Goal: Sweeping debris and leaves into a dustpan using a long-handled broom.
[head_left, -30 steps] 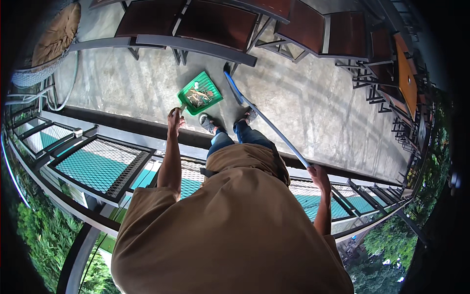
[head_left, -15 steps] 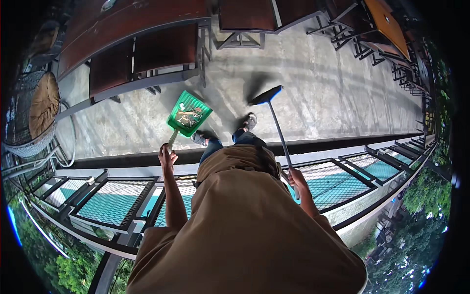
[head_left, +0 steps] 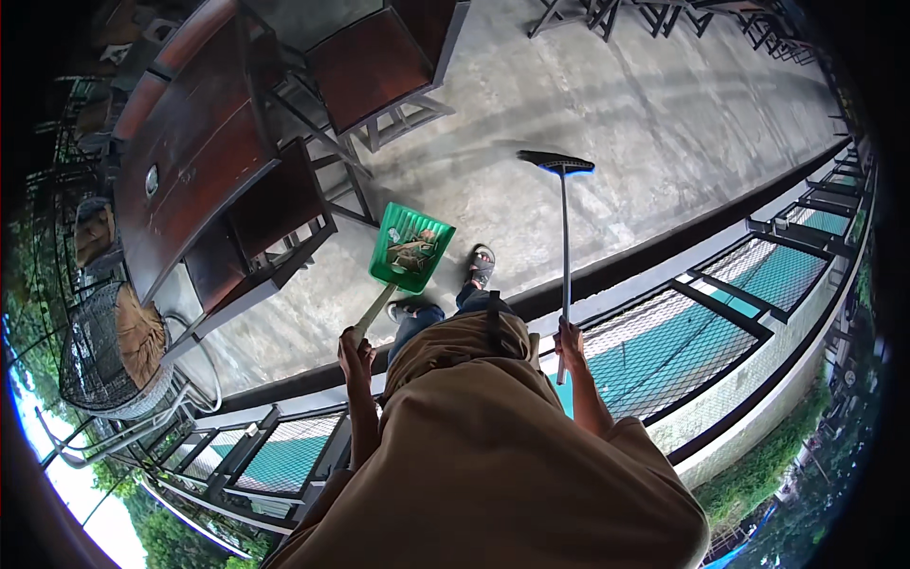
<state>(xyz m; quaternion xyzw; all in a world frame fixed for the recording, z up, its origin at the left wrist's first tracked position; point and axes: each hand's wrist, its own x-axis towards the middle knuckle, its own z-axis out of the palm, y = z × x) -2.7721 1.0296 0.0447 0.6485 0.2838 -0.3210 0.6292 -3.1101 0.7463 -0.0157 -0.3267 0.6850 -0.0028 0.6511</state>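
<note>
My left hand (head_left: pixel 356 355) is closed round the pale handle of a green dustpan (head_left: pixel 391 248). Dry leaves and bits of litter (head_left: pixel 417 254) lie in its ribbed pan, which is in front of my left foot. In my right hand (head_left: pixel 569 343) is the upper part of the grey stick of a broom (head_left: pixel 566 237). Its wide head, blue with black bristles (head_left: pixel 545 158), is out ahead over the concrete floor, farther off than the dustpan. Whether the bristles touch the floor I cannot tell.
Dark wooden tables and benches (head_left: pixel 370 71) stand ahead on the left. A woven chair with a brown cushion (head_left: pixel 140 337) is at the far left. Behind the floor's dark edge runs a mesh railing (head_left: pixel 682 327). Grey concrete floor (head_left: pixel 645 123) stretches ahead and right.
The whole view has swung round, with the railing now slanting up to the right. The broom head has turned and reaches farther ahead; the dustpan stays in my left hand with its litter.
</note>
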